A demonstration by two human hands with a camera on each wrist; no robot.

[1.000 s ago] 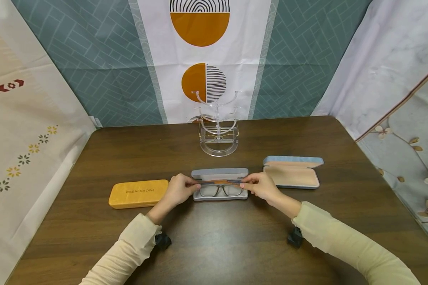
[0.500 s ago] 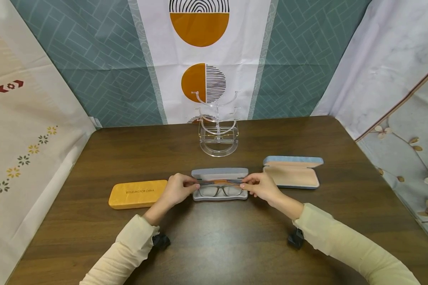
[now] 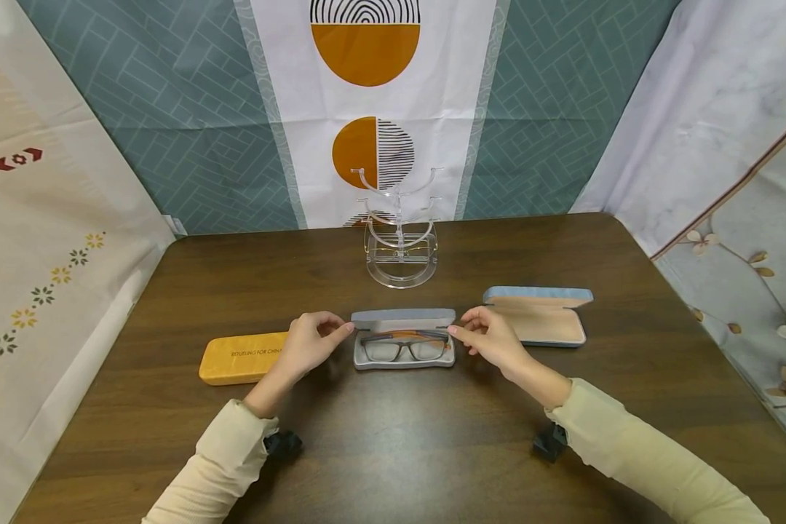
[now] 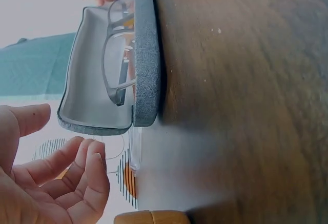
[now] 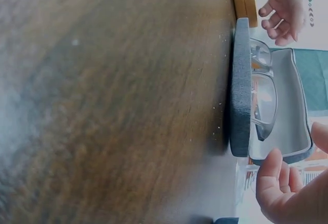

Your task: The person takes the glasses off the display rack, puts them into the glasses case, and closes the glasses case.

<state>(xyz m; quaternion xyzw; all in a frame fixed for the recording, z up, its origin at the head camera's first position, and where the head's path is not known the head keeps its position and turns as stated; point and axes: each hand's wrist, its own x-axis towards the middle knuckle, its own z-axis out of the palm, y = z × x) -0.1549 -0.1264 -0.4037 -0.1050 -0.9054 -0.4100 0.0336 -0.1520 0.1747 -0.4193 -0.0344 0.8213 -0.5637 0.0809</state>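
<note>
A pair of eyeglasses [image 3: 383,352] with dark frames lies folded in a grey glasses case [image 3: 402,318], whose lid stands raised. Orange shows on the temples. My left hand [image 3: 309,342] is at the case's left end, by the lid corner; in the left wrist view its thumb and loosely bent fingers [image 4: 95,178] are apart, with nothing between them. At the right end is my right hand [image 3: 494,342], thumb and fingertips close to the lid corner. The right wrist view shows those fingers [image 5: 269,175] relaxed beside the case [image 5: 241,90], holding nothing.
A yellow glasses case [image 3: 242,360], closed, lies to the left, partly behind my left hand. On the right stands an opened light-blue case [image 3: 537,292] with a beige lining. A clear display stand [image 3: 401,278] is behind, near the table's back edge.
Both hands have let go of the eyeglasses and moved outward, the left one to the left and the right one slightly right. The eyeglasses now lie in the grey case.
</note>
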